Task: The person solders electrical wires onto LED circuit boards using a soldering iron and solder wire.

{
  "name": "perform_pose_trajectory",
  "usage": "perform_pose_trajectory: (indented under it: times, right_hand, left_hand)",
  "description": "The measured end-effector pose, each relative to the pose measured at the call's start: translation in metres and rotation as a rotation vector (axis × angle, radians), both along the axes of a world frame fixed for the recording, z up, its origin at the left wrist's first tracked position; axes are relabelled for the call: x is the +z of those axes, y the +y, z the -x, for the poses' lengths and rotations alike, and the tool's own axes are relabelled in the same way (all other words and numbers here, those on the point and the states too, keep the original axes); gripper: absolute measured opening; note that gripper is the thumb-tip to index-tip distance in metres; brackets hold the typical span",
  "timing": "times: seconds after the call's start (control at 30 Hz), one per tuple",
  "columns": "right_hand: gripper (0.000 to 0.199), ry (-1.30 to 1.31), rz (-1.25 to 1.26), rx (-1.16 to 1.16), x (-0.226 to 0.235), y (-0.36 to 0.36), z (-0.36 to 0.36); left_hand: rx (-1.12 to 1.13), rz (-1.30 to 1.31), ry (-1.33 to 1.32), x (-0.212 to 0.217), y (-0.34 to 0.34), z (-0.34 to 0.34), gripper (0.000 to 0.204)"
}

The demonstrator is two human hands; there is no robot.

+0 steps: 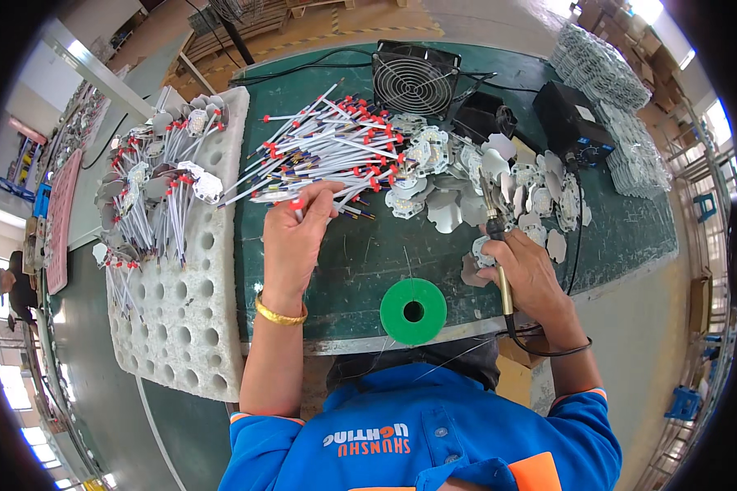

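Observation:
My left hand is closed in a pinch at the near edge of a heap of white wires. Between its fingers is a white wire with a red end piece. My right hand grips a soldering iron with a gold-coloured handle, its tip pointing away over a pile of small silver lamp boards. One lamp board lies at the fingertips of that hand; I cannot tell whether they hold it. A green solder spool lies flat between my arms.
A white foam tray full of holes stands left, with wired boards on it. At the back are a black fan and a black soldering station with its cable. Stacked silver boards line the right edge of the green table.

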State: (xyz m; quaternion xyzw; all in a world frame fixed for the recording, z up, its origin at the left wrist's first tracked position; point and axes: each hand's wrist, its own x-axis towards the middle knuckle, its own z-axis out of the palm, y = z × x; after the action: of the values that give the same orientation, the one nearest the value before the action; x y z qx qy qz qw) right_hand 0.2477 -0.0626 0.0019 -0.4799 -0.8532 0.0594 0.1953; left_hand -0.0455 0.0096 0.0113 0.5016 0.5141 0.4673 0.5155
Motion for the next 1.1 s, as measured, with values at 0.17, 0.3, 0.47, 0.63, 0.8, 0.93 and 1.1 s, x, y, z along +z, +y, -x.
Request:
perform_pose_trajectory:
  times: [0.17, 0.3, 0.47, 0.63, 0.8, 0.93, 1.1]
  right_hand:
    - [0.032, 0.004, 0.038, 0.011, -0.002, 0.002, -0.003]
    - [0.038, 0.106, -0.017, -0.008, -0.005, 0.002, -0.003]
    - [0.042, 0.086, -0.143, -0.007, -0.002, 0.005, -0.004]
    - [0.041, 0.113, -0.148, 0.024, -0.010, 0.013, -0.005]
    - [0.035, 0.269, -0.174, 0.061, -0.016, 0.029, 0.005]
    - [0.036, 0.550, -0.179, 0.040, -0.001, 0.040, 0.028]
    - [0.026, 0.796, -0.102, 0.009, 0.010, 0.047, 0.058]
  left_hand:
    - [-0.061, -0.223, 0.401, 0.005, 0.019, -0.023, 0.020]
    - [-0.025, -0.325, 0.629, -0.012, 0.034, -0.030, 0.022]
    - [0.012, -0.501, 0.850, -0.029, 0.040, -0.033, 0.023]
    - [0.002, -0.253, 0.461, -0.006, 0.036, -0.030, 0.021]
    - [-0.080, -0.111, -0.157, 0.011, 0.029, -0.014, 0.018]
    - [-0.180, 0.066, -0.267, 0.007, 0.017, -0.022, 0.019]
    - [-0.358, 0.047, -0.388, -0.008, 0.008, -0.036, 0.021]
